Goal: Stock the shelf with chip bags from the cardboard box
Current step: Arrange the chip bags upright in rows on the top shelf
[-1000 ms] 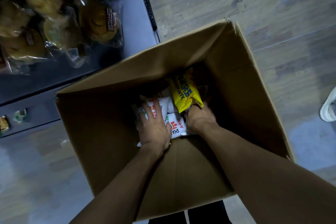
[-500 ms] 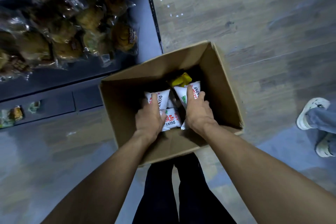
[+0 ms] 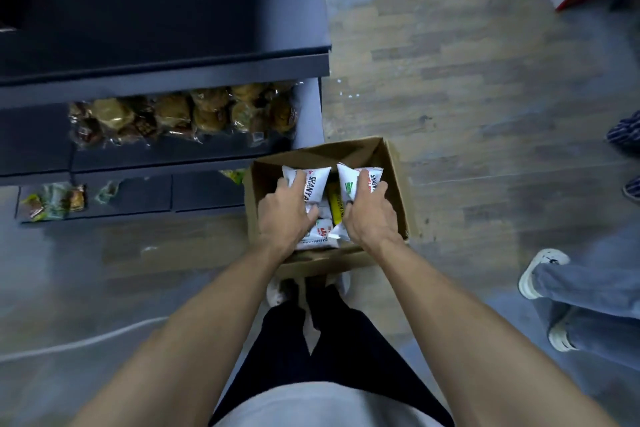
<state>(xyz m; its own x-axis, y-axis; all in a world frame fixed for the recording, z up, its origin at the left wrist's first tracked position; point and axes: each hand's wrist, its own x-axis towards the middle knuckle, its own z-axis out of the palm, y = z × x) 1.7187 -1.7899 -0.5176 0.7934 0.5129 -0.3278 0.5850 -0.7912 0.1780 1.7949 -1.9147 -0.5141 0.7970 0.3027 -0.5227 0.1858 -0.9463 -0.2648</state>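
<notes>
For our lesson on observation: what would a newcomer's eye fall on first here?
Two bare hands, left hand and right hand, each gripping a white printed chip bag over the open brown cardboard box on the floor. Left of it, clear-wrapped brown buns fill a dark metal shelf.

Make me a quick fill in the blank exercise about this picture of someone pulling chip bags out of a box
1. Each of the hands, left and right, grips a ____ chip bag.
2. The bags come out of a ____ box on the floor.
3. Between the two held bags, a ____ bag lies in the box.
4. The top shelf looks ____ where it shows.

Missing words: white; cardboard; yellow; bare
</notes>
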